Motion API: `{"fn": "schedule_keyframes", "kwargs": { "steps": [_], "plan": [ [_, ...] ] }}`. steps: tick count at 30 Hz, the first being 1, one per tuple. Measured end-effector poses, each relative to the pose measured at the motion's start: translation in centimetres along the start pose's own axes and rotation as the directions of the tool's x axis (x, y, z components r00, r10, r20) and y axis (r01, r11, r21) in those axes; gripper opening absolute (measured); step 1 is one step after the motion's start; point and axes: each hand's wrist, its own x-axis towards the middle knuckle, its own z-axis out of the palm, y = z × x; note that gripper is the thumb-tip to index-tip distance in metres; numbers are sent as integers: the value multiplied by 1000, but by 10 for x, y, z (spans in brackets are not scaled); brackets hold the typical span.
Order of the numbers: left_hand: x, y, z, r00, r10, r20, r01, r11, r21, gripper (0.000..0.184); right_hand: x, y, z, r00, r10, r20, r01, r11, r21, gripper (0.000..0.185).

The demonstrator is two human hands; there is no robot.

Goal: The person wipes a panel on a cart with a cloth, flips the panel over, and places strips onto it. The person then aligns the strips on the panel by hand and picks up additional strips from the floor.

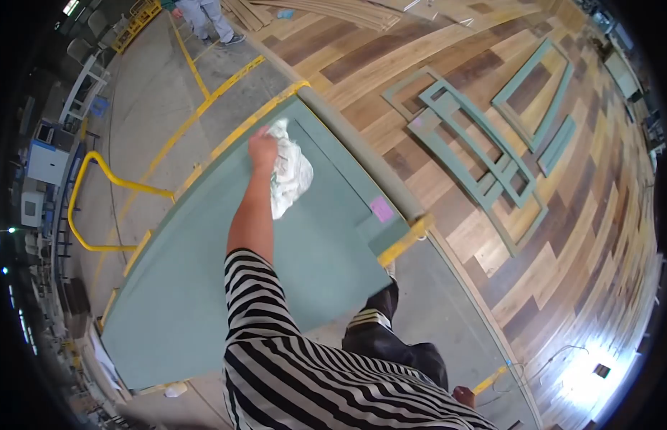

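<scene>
My left hand point(262, 148) is closed on a crumpled white cloth point(292, 172), with the arm stretched out over a large grey-green panel point(204, 265). The cloth lies against the panel's flat face, near its far end. A pink paper label point(381, 208) sits close to the panel's right corner. Beside the label, a narrow groove or raised edge runs along the panel. At the lower right, only a small part of my right hand point(463, 396) shows past my striped shirt, away from the panel. Its fingers are too small and dark to make out.
Yellow edging point(405, 240) shows around the panel's support, and a yellow tubular handle point(86, 204) stands to the left. Green frames point(484, 150) lie on the wood-patterned surface point(419, 50) at right. Another person's legs point(206, 20) are at the top. A bright lamp point(601, 370) glows at lower right.
</scene>
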Motion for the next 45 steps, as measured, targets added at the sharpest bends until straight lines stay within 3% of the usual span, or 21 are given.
{"fn": "schedule_keyframes", "kwargs": {
  "steps": [1,2,3,5,7,10,12,16,18,22,24,28,29,31,33,37,39,45],
  "plan": [
    [13,6,18,1000,-2,12,1,1000,27,26,22,-17,-20,925,377,51,-370,862,347,20],
    [17,10,35,997,-72,33,64,976,207,25,38,-29,-39,711,665,229,-645,485,591,20],
    [15,5,43,989,-143,30,121,918,377,24,60,-37,-45,566,790,237,-617,214,758,22],
    [9,-5,68,990,-130,62,86,877,473,24,108,-54,-105,482,835,265,-608,102,787,22],
    [4,3,80,989,-118,86,52,834,549,24,140,-39,-140,465,847,258,-629,111,769,28],
    [17,19,76,972,-191,138,85,830,551,27,198,-31,-188,543,818,189,-601,221,768,26],
    [25,6,71,916,-326,232,186,860,475,27,242,-39,-213,588,787,185,-591,263,763,25],
    [47,-4,79,879,-459,128,337,790,512,31,310,-44,-245,670,714,203,-637,412,652,30],
    [49,-16,86,824,-561,83,475,763,437,32,332,-44,-260,700,680,216,-639,463,614,30],
    [48,-21,93,810,-584,-51,554,734,393,34,361,-39,-284,743,634,214,-614,518,596,31],
    [60,-36,87,741,-651,163,503,700,507,38,369,-34,-291,747,631,211,-615,534,581,31],
    [76,-16,77,707,-616,348,528,787,320,46,372,-29,-297,764,623,165,-573,540,616,32],
    [82,-21,80,670,-642,373,494,760,421,44,369,-25,-296,763,623,176,-579,535,616,32],
    [82,-17,84,624,-673,397,452,725,519,44,363,-20,-293,748,631,207,-597,503,625,30],
    [84,-4,88,654,-679,335,285,630,722,42,353,-26,-293,749,622,229,-594,477,647,29],
    [72,12,92,577,-727,372,216,575,789,37,342,-29,-285,739,628,243,-597,443,669,31],
    [58,47,86,504,-810,300,260,474,841,33,340,-37,-288,736,629,249,-604,444,662,32],
    [8,76,81,547,-777,311,185,475,861,30,347,-40,-290,803,559,208,-519,485,703,34]
  ]
}}
